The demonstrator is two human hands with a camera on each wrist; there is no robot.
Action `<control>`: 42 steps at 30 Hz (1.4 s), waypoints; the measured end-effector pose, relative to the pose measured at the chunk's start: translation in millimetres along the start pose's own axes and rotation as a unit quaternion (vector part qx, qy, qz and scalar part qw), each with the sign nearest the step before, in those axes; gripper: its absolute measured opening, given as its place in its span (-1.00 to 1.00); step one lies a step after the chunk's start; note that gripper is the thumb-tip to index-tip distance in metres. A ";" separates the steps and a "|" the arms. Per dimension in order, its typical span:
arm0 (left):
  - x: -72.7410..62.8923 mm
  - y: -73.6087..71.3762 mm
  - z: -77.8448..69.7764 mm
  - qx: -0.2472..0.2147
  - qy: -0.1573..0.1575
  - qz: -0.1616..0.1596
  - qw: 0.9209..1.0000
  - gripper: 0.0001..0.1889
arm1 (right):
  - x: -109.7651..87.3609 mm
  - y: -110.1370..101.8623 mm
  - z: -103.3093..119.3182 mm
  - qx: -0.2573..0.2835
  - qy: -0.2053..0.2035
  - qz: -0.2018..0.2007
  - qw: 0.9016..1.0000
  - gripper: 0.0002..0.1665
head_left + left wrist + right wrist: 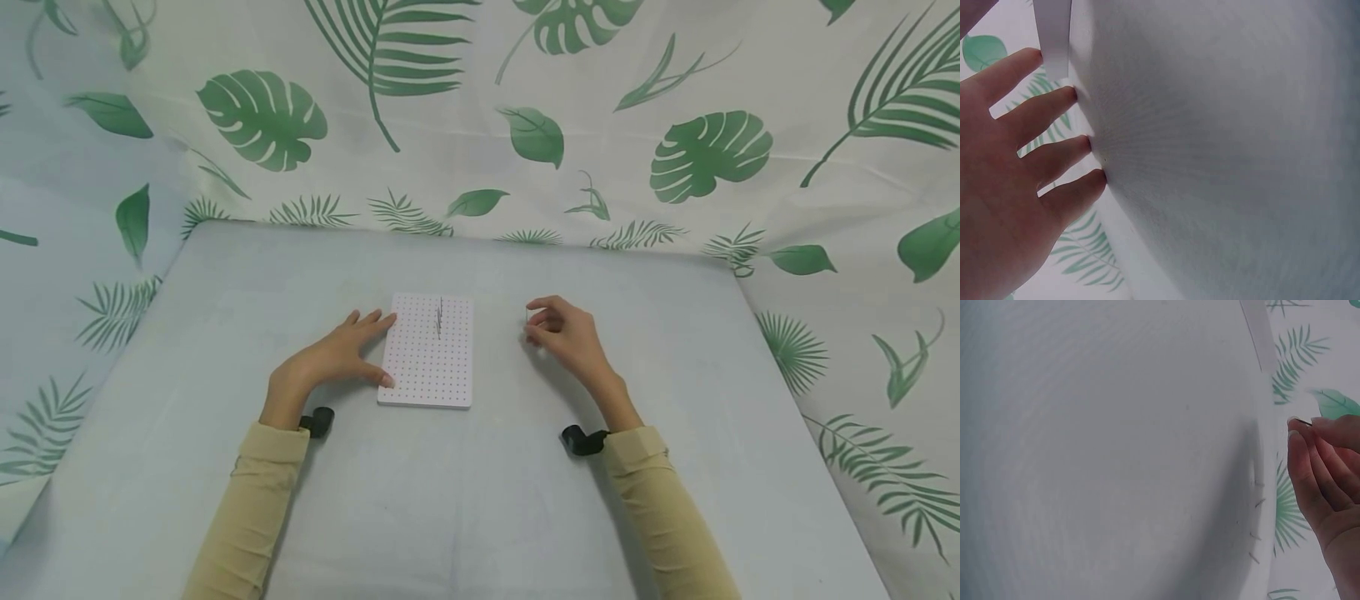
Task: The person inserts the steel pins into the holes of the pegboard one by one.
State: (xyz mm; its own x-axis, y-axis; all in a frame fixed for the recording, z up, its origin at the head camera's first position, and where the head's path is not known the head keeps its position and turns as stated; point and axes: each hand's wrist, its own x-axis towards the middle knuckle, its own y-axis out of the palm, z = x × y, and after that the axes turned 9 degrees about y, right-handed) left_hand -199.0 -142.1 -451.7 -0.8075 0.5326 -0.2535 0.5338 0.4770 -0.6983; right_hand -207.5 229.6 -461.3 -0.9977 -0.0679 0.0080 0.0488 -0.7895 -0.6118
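A white pegboard [427,367] with a grid of small holes lies on the table. Several thin dark metal pins [439,318] stand in it in a row near its far side. My left hand [330,354] rests against the board's left edge, thumb at the near corner and forefinger farther up, fingers spread and straight. To the right of the board, my right hand [562,333] pinches a thin metal pin [1304,422] between thumb and fingertips, held above the table. In the left wrist view, the fingertips [1099,178] of the left hand touch down beside the board.
Several loose pins [1256,536] lie on the white table [450,500] near the right hand. A leaf-patterned cloth [585,158] hangs behind and at both sides. Each wrist wears a small black camera [583,440].
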 end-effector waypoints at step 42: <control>0.5 -0.5 1.7 0.007 0.001 -0.001 1.000 0.12 | 16.3 35.7 29.7 -0.006 -0.012 0.021 1.000 -0.60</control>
State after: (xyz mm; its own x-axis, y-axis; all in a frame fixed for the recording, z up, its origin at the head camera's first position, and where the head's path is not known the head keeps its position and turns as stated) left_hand -200.0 -143.2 -452.6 -0.8081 0.5330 -0.2509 0.5286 0.4679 -0.7083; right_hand -220.6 182.2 -459.6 -0.9932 -0.1166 0.0010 0.0907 -0.7779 -0.6218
